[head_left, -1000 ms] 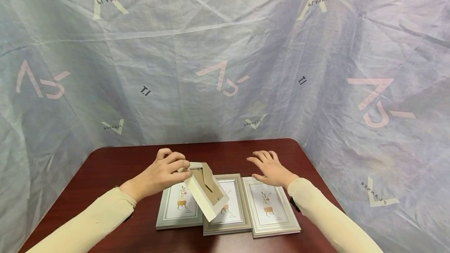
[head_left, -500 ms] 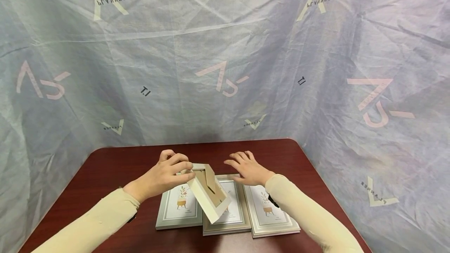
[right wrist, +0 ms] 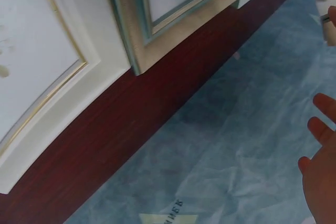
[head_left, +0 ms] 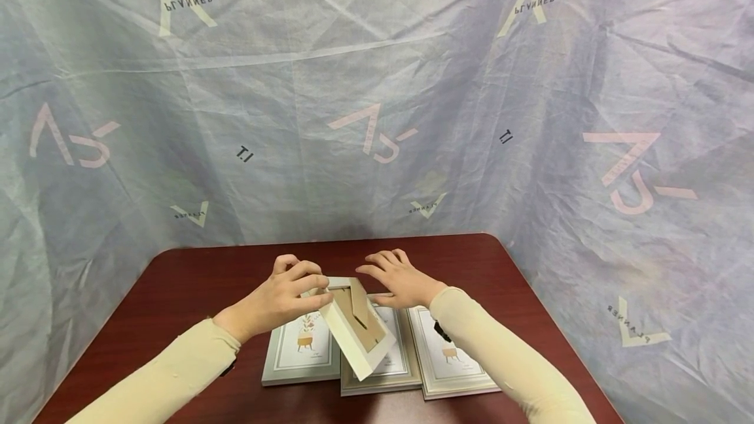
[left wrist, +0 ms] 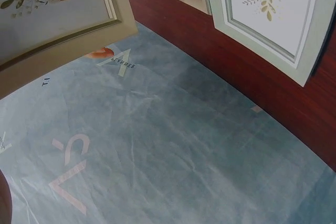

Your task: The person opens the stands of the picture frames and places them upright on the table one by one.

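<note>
Head view: the left hand [head_left: 285,296] pinches a cream photo frame [head_left: 357,331] by its far left edge and holds it tilted above the surface [head_left: 200,286], the brown backing and easel leg [head_left: 357,301] facing the wearer. Beside its far right corner hovers the right hand [head_left: 403,283], fingers loosely spread and gripping nothing; whether it touches the frame I cannot tell. Below, three more photo frames lie face up in a row: a pale green one [head_left: 303,345] at left, a beige one [head_left: 398,355] in the middle, partly covered by the tilted frame, and a white one [head_left: 443,360] at right, partly hidden by the right sleeve [head_left: 501,352]. Beyond the surface hangs a grey cloth [head_left: 294,182] with printed letters.

Left wrist view: the tilted frame shows its front, with a potted plant print [left wrist: 42,3]. The pale green frame lies apart from it; an orange-lit fingertip [left wrist: 100,52] shows past its edge.

Right wrist view: the right hand's fingers stand apart, with the white and beige frames side by side on the surface.
</note>
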Demonstrator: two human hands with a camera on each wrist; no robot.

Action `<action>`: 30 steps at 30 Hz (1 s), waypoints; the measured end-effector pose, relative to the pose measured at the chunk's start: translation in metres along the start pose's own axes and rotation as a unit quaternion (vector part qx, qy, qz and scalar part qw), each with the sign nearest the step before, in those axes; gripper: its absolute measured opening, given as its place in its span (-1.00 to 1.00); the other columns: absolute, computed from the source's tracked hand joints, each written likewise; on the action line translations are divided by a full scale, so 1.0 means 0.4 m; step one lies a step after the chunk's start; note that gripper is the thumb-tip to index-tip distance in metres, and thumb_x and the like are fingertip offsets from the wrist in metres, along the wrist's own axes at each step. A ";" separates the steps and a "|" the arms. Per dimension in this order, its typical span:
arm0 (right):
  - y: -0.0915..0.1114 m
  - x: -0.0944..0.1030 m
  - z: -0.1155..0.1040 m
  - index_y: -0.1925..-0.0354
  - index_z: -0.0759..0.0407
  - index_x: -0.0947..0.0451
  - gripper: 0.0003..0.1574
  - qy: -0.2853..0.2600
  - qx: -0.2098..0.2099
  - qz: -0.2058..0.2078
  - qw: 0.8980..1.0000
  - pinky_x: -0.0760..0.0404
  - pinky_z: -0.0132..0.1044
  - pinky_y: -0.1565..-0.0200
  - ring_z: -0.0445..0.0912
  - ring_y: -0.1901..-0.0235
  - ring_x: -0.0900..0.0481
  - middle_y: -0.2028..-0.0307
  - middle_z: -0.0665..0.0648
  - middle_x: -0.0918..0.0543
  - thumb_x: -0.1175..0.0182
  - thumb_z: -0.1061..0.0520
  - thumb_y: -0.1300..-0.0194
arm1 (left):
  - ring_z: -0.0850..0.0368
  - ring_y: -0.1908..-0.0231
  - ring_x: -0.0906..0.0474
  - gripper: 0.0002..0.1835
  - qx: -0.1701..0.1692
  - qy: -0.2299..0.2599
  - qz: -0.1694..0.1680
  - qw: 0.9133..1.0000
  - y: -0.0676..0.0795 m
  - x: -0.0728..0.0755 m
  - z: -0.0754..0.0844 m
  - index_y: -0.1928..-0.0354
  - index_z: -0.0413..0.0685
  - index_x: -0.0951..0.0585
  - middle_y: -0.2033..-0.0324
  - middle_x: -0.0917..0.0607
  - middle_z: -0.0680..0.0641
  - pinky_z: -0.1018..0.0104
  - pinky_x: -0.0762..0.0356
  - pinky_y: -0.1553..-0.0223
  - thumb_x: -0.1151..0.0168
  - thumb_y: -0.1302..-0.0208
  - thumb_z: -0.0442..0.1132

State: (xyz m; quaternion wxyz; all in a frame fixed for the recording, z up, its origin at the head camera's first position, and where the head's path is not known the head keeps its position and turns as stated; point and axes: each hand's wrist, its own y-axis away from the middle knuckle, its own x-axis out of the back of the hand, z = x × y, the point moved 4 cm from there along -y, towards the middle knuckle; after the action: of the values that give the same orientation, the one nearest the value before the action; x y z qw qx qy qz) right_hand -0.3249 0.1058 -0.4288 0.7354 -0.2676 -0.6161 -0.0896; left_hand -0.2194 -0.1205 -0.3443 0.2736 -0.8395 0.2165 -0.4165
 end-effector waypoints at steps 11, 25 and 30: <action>-0.019 0.013 -0.023 -0.37 -0.14 -0.36 -0.30 0.019 0.026 -0.012 0.999 -0.18 0.09 -0.20 0.08 -0.29 -0.28 -0.28 0.18 -0.39 -0.26 -0.12 -0.31 | 0.08 0.15 -0.47 -0.66 -0.005 -0.011 0.001 1.000 -0.002 -0.010 0.005 0.20 0.10 -0.65 0.21 -0.59 0.08 0.02 -0.16 0.13 0.15 -0.61 -0.27; -0.013 0.014 -0.022 -0.36 -0.14 -0.37 -0.29 0.031 0.031 -0.002 0.999 -0.19 0.09 -0.20 0.08 -0.29 -0.28 -0.27 0.19 -0.40 -0.28 -0.14 -0.29 | 0.09 0.16 -0.47 -0.68 -0.007 -0.020 0.000 1.000 -0.003 -0.009 0.008 0.21 0.12 -0.65 0.22 -0.60 0.09 0.02 -0.17 0.13 0.12 -0.59 -0.28; -0.011 0.010 -0.015 -0.36 -0.16 -0.36 -0.28 0.034 0.031 0.002 0.999 -0.18 0.08 -0.19 0.06 -0.29 -0.28 -0.27 0.18 -0.40 -0.29 -0.14 -0.28 | 0.10 0.17 -0.47 -0.68 -0.009 -0.021 0.001 1.000 -0.003 -0.008 0.010 0.21 0.12 -0.64 0.22 -0.60 0.09 0.02 -0.15 0.13 0.13 -0.59 -0.29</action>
State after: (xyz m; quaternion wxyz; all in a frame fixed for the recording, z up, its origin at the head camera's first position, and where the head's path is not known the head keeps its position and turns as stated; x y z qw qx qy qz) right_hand -0.3209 0.0999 -0.4245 0.7639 -0.2428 -0.5928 -0.0781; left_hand -0.2177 -0.1166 -0.3476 0.2710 -0.8502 0.2153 -0.3966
